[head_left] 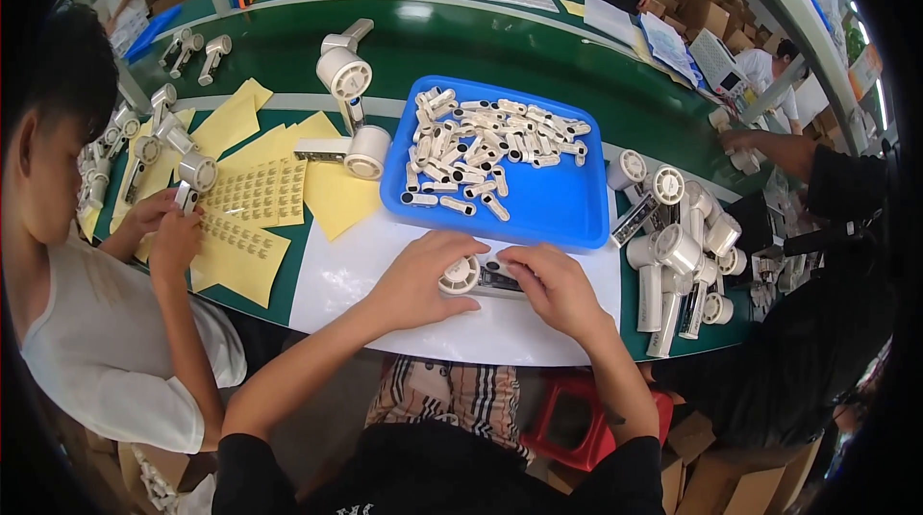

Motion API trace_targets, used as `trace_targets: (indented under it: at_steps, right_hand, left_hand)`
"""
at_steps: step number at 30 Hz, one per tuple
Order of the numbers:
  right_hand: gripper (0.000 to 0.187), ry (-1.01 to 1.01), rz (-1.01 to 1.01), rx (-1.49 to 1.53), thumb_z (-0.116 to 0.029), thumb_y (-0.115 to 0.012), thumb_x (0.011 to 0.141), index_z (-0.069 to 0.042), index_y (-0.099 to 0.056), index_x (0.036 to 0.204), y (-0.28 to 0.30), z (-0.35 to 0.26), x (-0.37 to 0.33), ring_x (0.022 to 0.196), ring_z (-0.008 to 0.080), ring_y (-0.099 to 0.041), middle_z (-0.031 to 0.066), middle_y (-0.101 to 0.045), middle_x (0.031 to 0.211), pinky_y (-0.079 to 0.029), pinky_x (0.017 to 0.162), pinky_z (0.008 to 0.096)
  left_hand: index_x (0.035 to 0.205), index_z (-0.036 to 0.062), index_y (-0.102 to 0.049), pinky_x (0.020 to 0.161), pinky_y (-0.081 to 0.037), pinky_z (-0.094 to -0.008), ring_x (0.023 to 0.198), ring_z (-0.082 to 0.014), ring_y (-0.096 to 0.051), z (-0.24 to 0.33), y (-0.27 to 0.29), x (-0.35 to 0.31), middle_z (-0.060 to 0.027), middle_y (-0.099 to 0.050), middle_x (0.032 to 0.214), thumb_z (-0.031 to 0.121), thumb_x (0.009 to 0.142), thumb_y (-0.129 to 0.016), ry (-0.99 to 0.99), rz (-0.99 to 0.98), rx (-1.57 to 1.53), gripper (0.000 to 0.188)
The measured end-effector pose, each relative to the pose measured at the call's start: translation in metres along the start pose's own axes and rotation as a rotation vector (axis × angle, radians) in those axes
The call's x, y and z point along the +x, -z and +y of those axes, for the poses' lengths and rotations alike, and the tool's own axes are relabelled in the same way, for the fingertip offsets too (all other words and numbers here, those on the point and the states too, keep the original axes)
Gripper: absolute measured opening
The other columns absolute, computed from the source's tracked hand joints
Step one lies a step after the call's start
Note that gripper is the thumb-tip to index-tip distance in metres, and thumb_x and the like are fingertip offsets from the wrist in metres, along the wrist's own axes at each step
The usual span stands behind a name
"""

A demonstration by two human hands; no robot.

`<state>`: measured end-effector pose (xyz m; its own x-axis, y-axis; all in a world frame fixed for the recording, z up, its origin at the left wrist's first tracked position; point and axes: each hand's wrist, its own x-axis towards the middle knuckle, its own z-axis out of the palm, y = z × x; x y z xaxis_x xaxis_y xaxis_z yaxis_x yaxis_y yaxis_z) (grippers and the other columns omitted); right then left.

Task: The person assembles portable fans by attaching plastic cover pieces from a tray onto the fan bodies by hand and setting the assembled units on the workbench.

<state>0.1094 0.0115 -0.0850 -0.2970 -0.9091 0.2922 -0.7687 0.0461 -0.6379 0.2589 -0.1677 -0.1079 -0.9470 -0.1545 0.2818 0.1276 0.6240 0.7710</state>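
On the white sheet in front of me lies a white handheld fan (461, 276) with a round, vented head. My left hand (420, 276) is curled round that head, thumb on the near side. The open side of its handle shows dark inner parts (499, 280). My right hand (555, 288) is closed at the handle, its fingertips pinching what looks like a small white cover (493, 265) with a dark round spot. Fingers partly hide the cover and the handle's end. Just beyond my hands, a blue tray (567, 215) holds many similar small white covers (481, 145).
More fans are piled at the right (673, 251); a pair stands left of the tray (366, 151). Yellow sticker sheets (252, 255) spread leftward. A co-worker (106, 323) sits close at my left; another person's dark sleeve (846, 178) is at right. A red stool (577, 419) stands below.
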Motion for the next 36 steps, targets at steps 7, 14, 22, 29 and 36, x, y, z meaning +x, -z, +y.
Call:
trace_targets:
  at_steps: [7,14,22,29,36]
  right_hand:
    - [0.028,-0.003,0.029,-0.034,-0.004,-0.068,0.086,-0.004,-0.066,0.113,-0.001,0.0,-0.005,0.081,0.028,-0.063,0.0118,-0.065,0.098,-0.051,0.072,0.0356]
    - [0.024,0.048,0.102,-0.109,-0.007,-0.07,0.084,-0.003,-0.068,0.107,0.007,0.0,-0.01,0.085,0.0303,-0.063,0.0106,-0.064,0.096,-0.052,0.075,0.0379]
    - [0.022,0.02,0.136,-0.102,-0.004,-0.072,0.081,-0.003,-0.069,0.103,-0.009,-0.001,-0.019,0.08,0.0277,-0.062,0.0105,-0.063,0.095,-0.051,0.068,0.0351]
    - [0.019,0.005,0.124,-0.142,-0.005,-0.07,0.082,-0.001,-0.068,0.101,-0.007,-0.002,-0.016,0.08,0.0301,-0.061,0.012,-0.059,0.091,-0.05,0.069,0.0378]
    - [0.021,-0.006,0.068,-0.301,-0.003,-0.069,0.079,-0.001,-0.07,0.1,-0.006,-0.005,-0.009,0.081,0.0306,-0.059,0.0139,-0.059,0.082,-0.049,0.07,0.0406]
  left_hand:
    - [0.118,0.01,-0.06,0.091,-0.047,-0.0409,0.107,-0.0306,-0.057,0.0,-0.009,0.01,-0.0102,-0.062,0.112,0.017,0.068,-0.082,-0.042,0.013,0.077,0.055]
    - [0.112,0.01,-0.064,0.088,-0.049,-0.0403,0.103,-0.0306,-0.06,0.003,-0.012,0.011,-0.0098,-0.064,0.106,0.015,0.069,-0.08,0.004,0.008,0.126,0.047]
    - [0.105,0.0089,-0.065,0.086,-0.049,-0.0391,0.101,-0.0304,-0.059,-0.003,-0.021,0.013,-0.0084,-0.065,0.104,0.008,0.069,-0.077,-0.145,0.108,0.097,0.038]
    - [0.098,0.0058,-0.064,0.08,-0.047,-0.0404,0.093,-0.0317,-0.055,-0.008,-0.02,0.019,-0.0096,-0.061,0.096,0.008,0.072,-0.072,-0.174,0.044,0.089,0.027]
    - [0.103,0.0044,-0.068,0.084,-0.05,-0.0389,0.1,-0.0307,-0.059,-0.009,-0.01,0.028,-0.0106,-0.064,0.104,0.011,0.073,-0.076,-0.236,-0.022,0.196,0.032]
